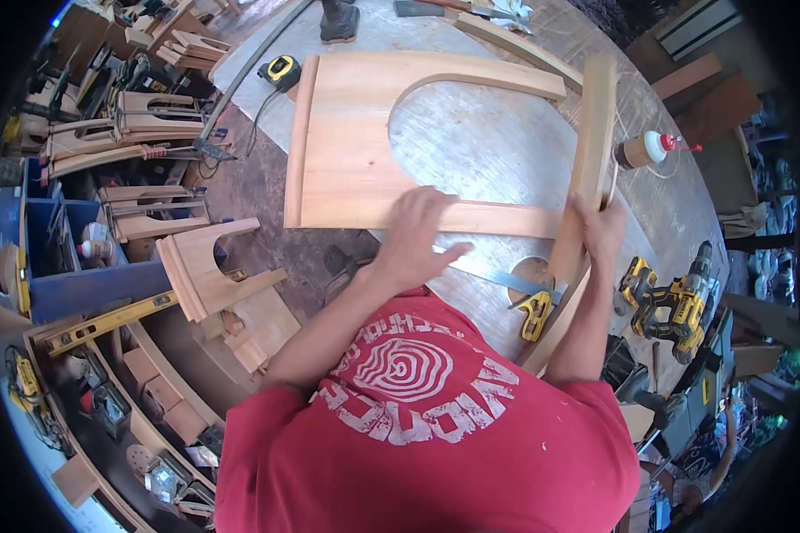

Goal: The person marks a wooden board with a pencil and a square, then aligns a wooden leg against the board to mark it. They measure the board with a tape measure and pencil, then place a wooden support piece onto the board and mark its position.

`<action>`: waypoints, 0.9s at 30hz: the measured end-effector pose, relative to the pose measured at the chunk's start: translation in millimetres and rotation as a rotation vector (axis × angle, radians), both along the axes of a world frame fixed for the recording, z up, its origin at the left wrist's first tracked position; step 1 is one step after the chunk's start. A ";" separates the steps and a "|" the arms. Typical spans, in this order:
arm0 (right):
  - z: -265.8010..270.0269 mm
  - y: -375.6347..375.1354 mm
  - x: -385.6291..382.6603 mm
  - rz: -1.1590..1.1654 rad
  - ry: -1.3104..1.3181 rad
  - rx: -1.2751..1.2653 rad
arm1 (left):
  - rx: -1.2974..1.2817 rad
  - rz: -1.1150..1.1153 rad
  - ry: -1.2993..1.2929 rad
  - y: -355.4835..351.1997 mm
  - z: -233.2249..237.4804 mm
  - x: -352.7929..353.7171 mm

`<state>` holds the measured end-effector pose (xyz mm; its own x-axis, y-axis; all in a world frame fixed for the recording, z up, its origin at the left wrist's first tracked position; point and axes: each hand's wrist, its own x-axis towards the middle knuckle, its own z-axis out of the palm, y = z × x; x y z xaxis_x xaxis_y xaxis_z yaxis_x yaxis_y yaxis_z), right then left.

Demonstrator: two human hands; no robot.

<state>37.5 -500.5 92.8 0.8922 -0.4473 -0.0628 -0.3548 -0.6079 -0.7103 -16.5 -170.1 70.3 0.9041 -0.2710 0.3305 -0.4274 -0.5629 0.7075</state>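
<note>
A pale wooden panel with an arched cutout (pixel 347 142) lies flat before me on the worktable. My left hand (pixel 413 235) is over its near edge, slightly blurred, with the thumb spread away from the fingers. At the panel's right end, my right hand (pixel 600 226) grips a wooden board (pixel 594 124), its thumb on the near face. The board runs across the ends of the panel's two legs. Just below my hands is a tool with a yellow-and-black handle (pixel 534 316), beside a flat metal strip (pixel 484 272).
A tape measure (pixel 281 71) lies beyond the panel's left corner. On the right are a glue bottle (pixel 644 149) and a yellow cordless drill (pixel 683 306). Left of the table stand clamped wooden pieces (pixel 129 133), a smaller arched piece (pixel 196 275) and a yellow level (pixel 107 324).
</note>
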 end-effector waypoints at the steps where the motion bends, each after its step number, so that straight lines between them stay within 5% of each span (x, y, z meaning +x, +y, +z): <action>1: -18.4 -22.0 -6.9 0.000 0.061 -0.066 | -0.017 0.060 -0.006 17.5 -8.6 -2.7; 11: -29.7 -44.1 -64.7 -0.264 0.097 -0.667 | 0.050 0.771 0.039 157.0 -70.4 -28.4; 16: -4.2 68.1 -27.1 0.004 -0.387 0.435 | -0.111 0.775 0.278 191.2 -98.5 -2.5; 19: -5.2 166.1 -20.3 0.184 -0.005 0.743 | -0.153 0.625 0.376 200.2 -108.9 10.9; 22: -35.6 226.4 -22.3 0.099 -0.082 1.158 | -0.409 0.576 0.545 202.3 -92.7 16.5; 23: -42.4 240.2 -23.4 0.055 -0.125 1.246 | -0.441 0.536 0.565 206.9 -97.2 19.5; 27: -70.5 264.4 -35.3 0.173 -0.137 0.855 | -0.502 0.382 0.678 223.5 -100.5 35.8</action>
<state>2.1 -236.0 22.3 0.9672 -0.1542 -0.2019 -0.1857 0.1134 -0.9760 19.3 53.4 -30.2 0.9455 0.1171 -0.3039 0.3187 -0.1404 0.9374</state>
